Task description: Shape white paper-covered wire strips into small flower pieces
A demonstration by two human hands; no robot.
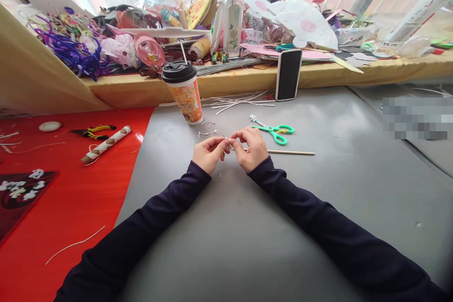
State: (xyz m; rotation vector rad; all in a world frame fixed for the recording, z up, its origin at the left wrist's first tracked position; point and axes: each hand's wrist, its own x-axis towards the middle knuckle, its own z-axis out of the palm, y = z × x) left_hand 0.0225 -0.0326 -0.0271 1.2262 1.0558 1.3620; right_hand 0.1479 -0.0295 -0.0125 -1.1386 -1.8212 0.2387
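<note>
My left hand [208, 152] and my right hand [250, 149] meet over the grey mat, fingertips pinched together. Between them is a thin, pale wire; most of the pinched part is hidden by the fingers. Just beyond my left hand a branching, curled wire sprig [212, 127] reaches toward the paper cup; I cannot tell if it joins the held piece. Past my right hand runs a slim wooden stick [293, 152], its near end hidden behind the fingers. Green-handled scissors [279, 135] rest behind that hand, beside a small white flower-like piece [253, 117].
A lidded paper cup [184, 96] and an upright phone [289, 75] stand at the back, with white wires [240, 102] between. Yellow-black pliers [94, 132] and a wrapped roll [106, 145] lie on the red surface [88, 188]. Craft supplies crowd the ledge [141, 88].
</note>
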